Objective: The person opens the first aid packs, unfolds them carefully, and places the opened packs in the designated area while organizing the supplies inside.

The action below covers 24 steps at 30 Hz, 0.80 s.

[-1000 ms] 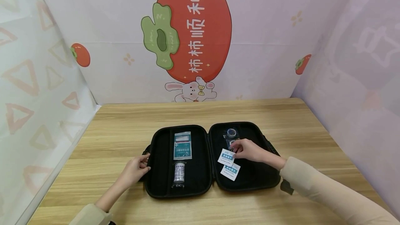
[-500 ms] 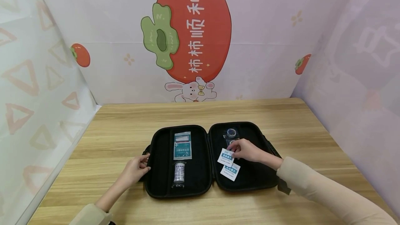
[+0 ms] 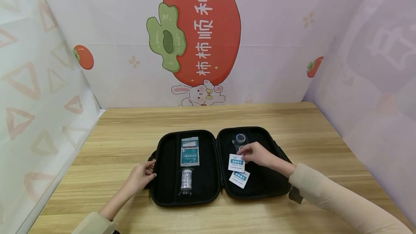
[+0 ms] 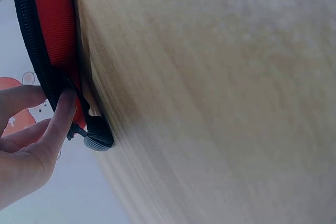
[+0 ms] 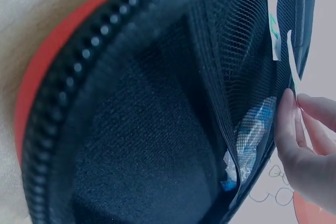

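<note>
A zip-up case (image 3: 166, 176), black inside and red outside in the wrist views, lies spread flat on the table. My left hand (image 3: 139, 180) pinches its left rim beside the zip. In the right half, my right hand (image 3: 259, 155) pinches the upper edge of a white-and-teal alcohol pad packet (image 3: 236, 163) between thumb and fingers. In the right wrist view this packet (image 5: 293, 64) stands up from the mesh pocket (image 5: 239, 45). A second alcohol pad packet (image 3: 239, 180) lies just below it, its top corner partly covered.
Behind the right hand, a wrapped roll of tape (image 3: 240, 138) sits under the mesh. The case's left half holds a teal flat packet (image 3: 190, 151) and a wrapped bandage roll (image 3: 186, 180). Wooden table (image 3: 136, 129) surrounds the case, with a printed backdrop (image 3: 266, 64) behind.
The held alcohol pad packet has shifted slightly right and turned straighter, showing more of the lower packet. My right fingers have moved up a little. The left hand and case stay put.
</note>
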Tool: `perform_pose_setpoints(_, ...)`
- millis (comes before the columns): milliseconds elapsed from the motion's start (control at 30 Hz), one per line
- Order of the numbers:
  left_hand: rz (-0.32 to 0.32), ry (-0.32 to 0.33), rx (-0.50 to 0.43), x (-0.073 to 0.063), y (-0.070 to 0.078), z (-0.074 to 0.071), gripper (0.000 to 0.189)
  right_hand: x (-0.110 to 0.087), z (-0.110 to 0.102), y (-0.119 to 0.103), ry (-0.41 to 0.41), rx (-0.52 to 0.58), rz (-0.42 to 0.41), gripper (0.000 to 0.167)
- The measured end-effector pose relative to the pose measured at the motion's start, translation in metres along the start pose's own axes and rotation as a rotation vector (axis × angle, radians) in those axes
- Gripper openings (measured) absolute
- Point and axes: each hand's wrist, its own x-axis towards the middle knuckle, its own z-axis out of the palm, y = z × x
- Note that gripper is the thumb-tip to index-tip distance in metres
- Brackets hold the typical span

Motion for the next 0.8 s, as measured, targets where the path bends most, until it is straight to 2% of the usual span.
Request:
perform_pose_setpoints(267,-0.012,-0.007,-0.005,0.000,0.000,0.000,0.044,-0.004,-0.007,0.001,0.016,0.080,0.025,0.017)
perform_pose_setpoints(800,-0.010,-0.004,-0.009,-0.001,0.002,0.000,0.044,-0.016,-0.027,0.007,0.069,0.040,0.061,0.015)
